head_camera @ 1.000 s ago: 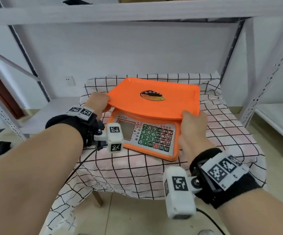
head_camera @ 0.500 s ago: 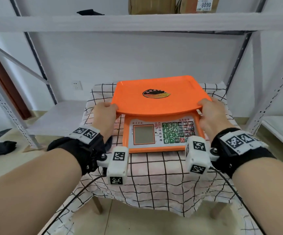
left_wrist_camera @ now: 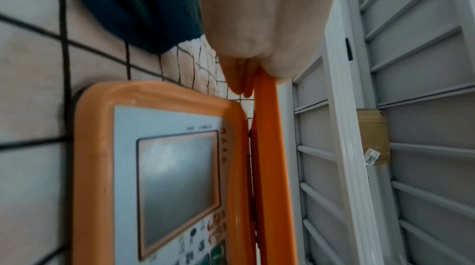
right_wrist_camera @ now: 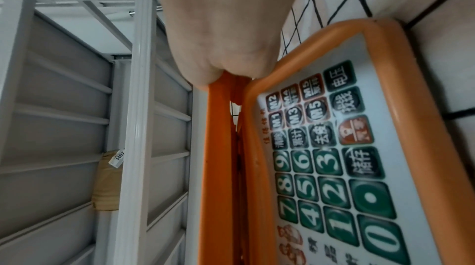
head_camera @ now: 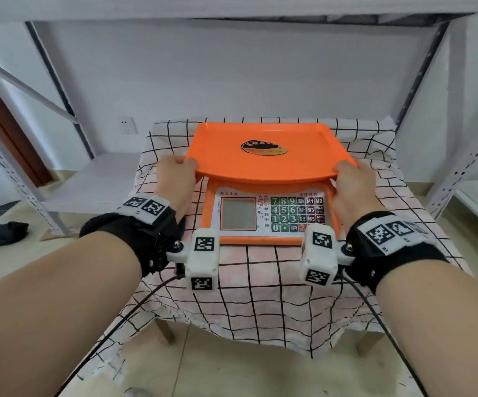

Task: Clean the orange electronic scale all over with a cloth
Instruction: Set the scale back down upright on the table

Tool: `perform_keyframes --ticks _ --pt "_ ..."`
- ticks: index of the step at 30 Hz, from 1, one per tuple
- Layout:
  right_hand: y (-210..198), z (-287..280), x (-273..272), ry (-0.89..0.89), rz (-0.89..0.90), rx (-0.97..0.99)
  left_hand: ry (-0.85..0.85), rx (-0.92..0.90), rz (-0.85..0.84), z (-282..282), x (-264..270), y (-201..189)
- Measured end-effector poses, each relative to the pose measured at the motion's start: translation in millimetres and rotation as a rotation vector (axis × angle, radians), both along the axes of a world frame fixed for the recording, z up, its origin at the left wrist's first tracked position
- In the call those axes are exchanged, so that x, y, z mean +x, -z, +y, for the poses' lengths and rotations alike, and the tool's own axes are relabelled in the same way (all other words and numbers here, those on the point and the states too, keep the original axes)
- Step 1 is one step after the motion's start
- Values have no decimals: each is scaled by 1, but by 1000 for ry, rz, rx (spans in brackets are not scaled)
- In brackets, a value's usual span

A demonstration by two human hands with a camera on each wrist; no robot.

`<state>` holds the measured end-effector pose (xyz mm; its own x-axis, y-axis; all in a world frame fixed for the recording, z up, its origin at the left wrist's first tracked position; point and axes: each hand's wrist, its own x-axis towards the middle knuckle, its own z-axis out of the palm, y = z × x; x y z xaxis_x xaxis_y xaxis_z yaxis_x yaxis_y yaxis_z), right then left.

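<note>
Orange scale (head_camera: 263, 179) now sits square on the checked-cloth desk (head_camera: 260, 282), keypad (head_camera: 296, 213) facing the person; a second ago it was angled. Left hand (head_camera: 174, 179) pinches the weighing pan (head_camera: 263, 150) at its left front corner, right hand (head_camera: 349, 184) pinches the right front corner. A blue cloth (left_wrist_camera: 144, 5) lies on the desk just left of the scale, in neither hand, so I'd judge wiping isn't underway; this is repositioning.

Orange scale (head_camera: 269, 202) sits on checked-cloth bench (head_camera: 260, 296). Left hand (head_camera: 174, 179) and right hand (head_camera: 352, 187) grip the pan's (head_camera: 266, 156) front corners.
</note>
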<state>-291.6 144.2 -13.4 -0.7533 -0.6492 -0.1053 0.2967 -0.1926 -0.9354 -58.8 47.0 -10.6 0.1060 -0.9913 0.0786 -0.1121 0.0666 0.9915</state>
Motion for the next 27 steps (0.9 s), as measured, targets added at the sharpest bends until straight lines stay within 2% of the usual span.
perform_keyframes --ticks 6,9,12,14,18,20,22,24,27 --pt "-10 5 13 153 267 215 140 23 -337 7 24 -17" --pt "-17 21 23 230 339 348 172 20 -458 20 41 -23" --pt "-22 36 48 265 367 243 160 -13 -610 34 65 -19" --pt "-18 41 70 209 425 124 128 -22 -719 38 84 -11" --pt "0 43 119 6 677 20 63 21 -941 36 123 15" --pt "10 40 141 -142 764 19 117 37 -975 30 134 28" --pt "19 31 162 -251 844 29 200 77 -913 26 145 37" --pt "24 24 177 -288 885 23 252 72 -879 27 149 39" --pt "32 15 192 -317 843 34 268 -47 -994 25 149 40"
